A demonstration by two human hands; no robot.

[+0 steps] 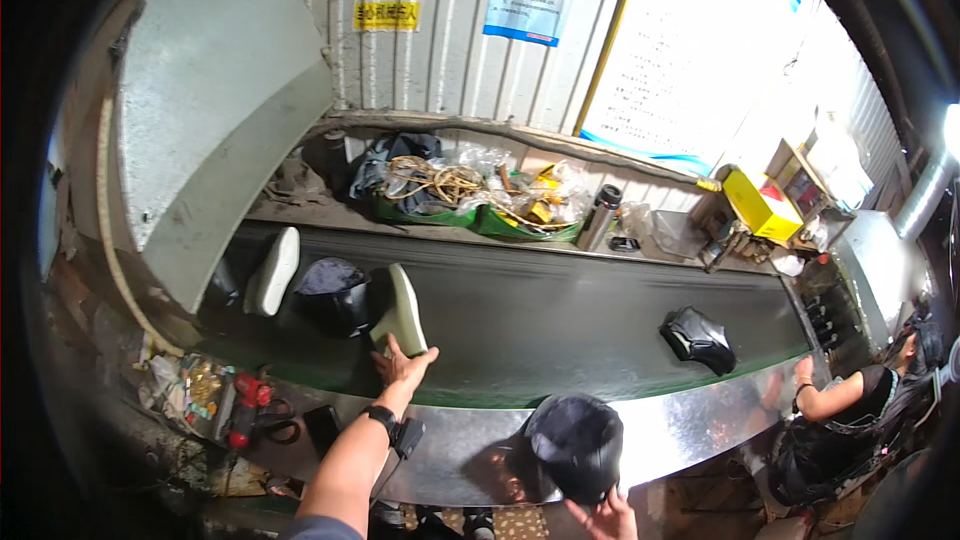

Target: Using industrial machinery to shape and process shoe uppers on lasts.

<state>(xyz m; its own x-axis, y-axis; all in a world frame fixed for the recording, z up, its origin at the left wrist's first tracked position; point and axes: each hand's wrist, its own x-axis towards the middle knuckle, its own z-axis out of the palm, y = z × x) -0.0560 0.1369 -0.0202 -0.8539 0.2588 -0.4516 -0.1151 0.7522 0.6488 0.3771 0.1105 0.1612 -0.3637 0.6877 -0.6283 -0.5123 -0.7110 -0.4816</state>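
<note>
On the dark conveyor belt (520, 310), a cream shoe sole (408, 305) stands on edge. My left hand (403, 368) reaches over the metal ledge and grips the sole's near end, thumb out to the right. A black boot (578, 445) with fuzzy dark grey lining is at the ledge's front edge, its opening facing up. From below, my right hand (605, 517) holds its lower part, fingers partly hidden. Just left of the sole, another black lined boot (335, 297) sits on the belt. A white sole (277, 272) is farther left, beside a dark boot partly behind the grey hood.
A black shoe piece (698, 340) lies at the belt's right. Behind run green bins (430, 212), a thermos (600, 217) and a yellow box (762, 204). A red power tool (247, 408) lies at lower left. Another person (850, 405) works at the right end.
</note>
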